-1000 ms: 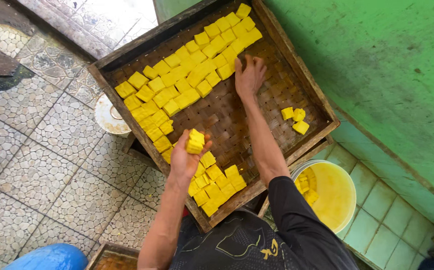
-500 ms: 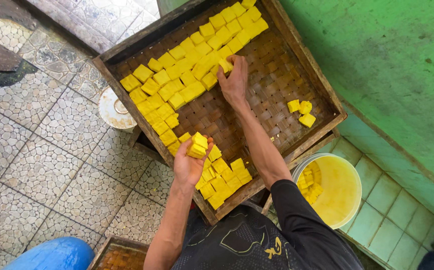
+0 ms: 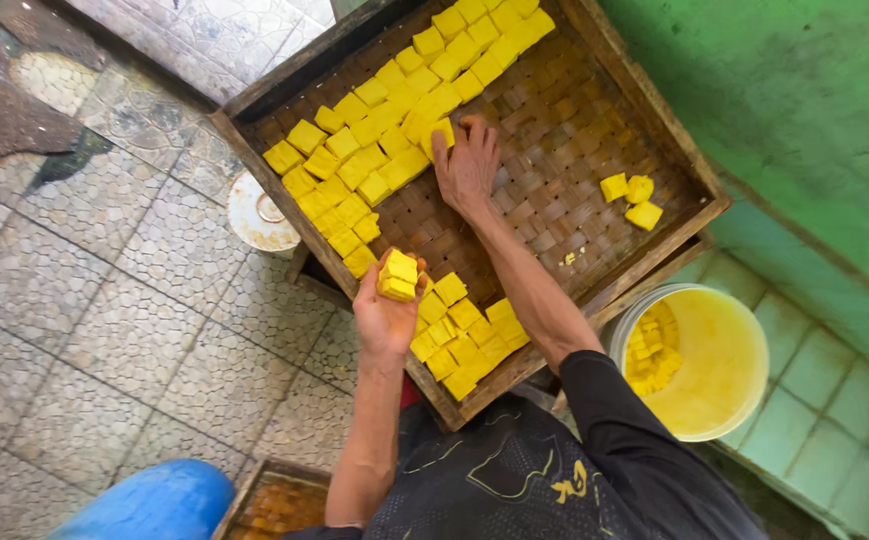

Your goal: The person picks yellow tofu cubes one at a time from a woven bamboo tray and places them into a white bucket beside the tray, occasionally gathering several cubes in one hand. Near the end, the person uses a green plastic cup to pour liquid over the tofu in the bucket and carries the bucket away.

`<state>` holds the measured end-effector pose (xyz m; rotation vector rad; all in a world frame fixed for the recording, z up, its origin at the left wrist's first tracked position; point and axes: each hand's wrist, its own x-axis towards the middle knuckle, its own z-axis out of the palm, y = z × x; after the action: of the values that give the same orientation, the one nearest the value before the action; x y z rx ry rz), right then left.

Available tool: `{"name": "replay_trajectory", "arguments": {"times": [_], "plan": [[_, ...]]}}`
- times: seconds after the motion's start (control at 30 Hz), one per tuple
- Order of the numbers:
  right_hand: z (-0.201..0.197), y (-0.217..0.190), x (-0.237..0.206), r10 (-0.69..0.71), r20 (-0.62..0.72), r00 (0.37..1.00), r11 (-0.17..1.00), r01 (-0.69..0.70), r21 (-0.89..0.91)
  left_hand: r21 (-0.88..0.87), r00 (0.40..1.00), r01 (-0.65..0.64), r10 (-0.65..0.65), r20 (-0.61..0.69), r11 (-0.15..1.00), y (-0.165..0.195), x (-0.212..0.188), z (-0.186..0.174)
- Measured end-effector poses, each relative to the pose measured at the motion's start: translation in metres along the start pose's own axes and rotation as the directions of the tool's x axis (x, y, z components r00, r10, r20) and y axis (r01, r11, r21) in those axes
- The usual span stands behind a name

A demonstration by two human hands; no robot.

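The left hand [image 3: 386, 310] cups a small stack of yellow cubes [image 3: 397, 276], fingers curled around them, above the near edge of the woven tray [image 3: 554, 190]. The right hand [image 3: 467, 165] lies flat and wide on the tray floor, fingertips touching a cube at the end of the packed rows [image 3: 394, 130]. A loose cluster [image 3: 464, 335] sits by the near rim, three strays [image 3: 629, 198] lie well apart, and a bucket [image 3: 744, 400] of cubes stands beside the tray. The stack in the left hand looks top-heavy; a tilt could spill soft cubes onto the tiled floor [image 3: 104, 300], and a hard push could crush or misalign the row
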<state>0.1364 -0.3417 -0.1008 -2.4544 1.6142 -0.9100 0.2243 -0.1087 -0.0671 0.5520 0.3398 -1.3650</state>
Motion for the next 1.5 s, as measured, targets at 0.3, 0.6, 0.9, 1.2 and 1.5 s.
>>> {"name": "replay_trajectory", "arguments": {"times": [0.3,0.6,0.9,1.2,1.5], "plan": [[-0.090,-0.038,-0.029,-0.106,0.317,0.943,0.751,-0.133,0.646,-0.022,0.986,-0.166,0.167,0.017,0.986,0.010,0.030,0.026],[-0.218,-0.032,-0.123,0.128,0.671,0.730,0.562,-0.611,0.557,0.157,0.856,-0.021,-0.063,0.512,0.987,-0.055,0.009,0.038],[-0.278,0.097,-0.276,0.421,0.659,0.623,-0.446,-0.491,0.749,0.862,0.756,-0.079,-0.534,0.379,0.501,-0.213,-0.065,0.072],[-0.269,0.319,-0.377,0.898,0.432,0.084,-0.373,-0.376,0.848,0.876,0.861,0.056,-0.468,0.201,0.480,-0.230,-0.080,0.074],[-0.204,0.387,-0.315,0.916,0.357,-0.182,-0.388,-0.624,0.678,0.885,0.961,0.113,-0.277,0.019,0.451,-0.199,-0.086,0.048]]}}
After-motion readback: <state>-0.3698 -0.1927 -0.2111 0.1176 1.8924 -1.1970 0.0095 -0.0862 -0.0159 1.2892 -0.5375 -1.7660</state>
